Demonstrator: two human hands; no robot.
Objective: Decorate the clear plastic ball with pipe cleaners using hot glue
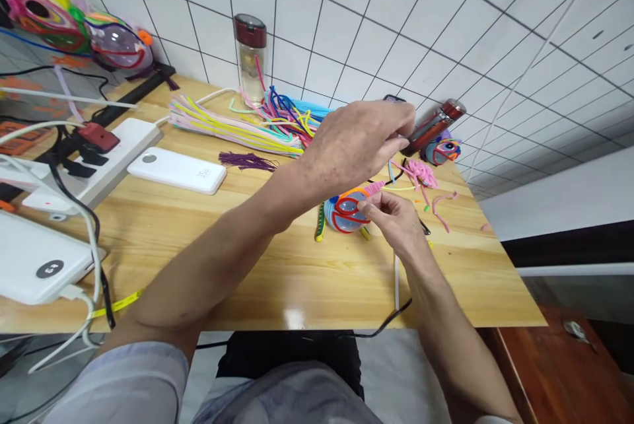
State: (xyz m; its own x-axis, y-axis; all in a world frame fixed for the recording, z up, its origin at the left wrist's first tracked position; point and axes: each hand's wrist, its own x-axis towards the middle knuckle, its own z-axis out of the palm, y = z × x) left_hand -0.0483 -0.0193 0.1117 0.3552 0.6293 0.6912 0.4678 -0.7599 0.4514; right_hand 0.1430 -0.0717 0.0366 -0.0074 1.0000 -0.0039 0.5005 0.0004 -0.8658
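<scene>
A clear, pale-blue ball craft [347, 219] trimmed with red, orange and blue pipe cleaners sits near the middle of the table. My right hand [396, 219] pinches its right side between thumb and fingers, next to a ribbed pink piece [375, 187] sticking up from it. Above and beyond the craft, my left hand [359, 140] is raised, thumb and fingers drawn together toward the right. What they pinch, if anything, is too small to make out. Green and yellow strips [320, 222] stick out below the ball.
Bundled pipe cleaners [238, 123] lie at the back, beside a lidded bottle [250, 61]. A red flask [436, 125], a finished ball craft [440, 150] and pink coils [421, 173] are on the right. Power banks [177, 170] and a power strip [116, 153] with cables occupy the left.
</scene>
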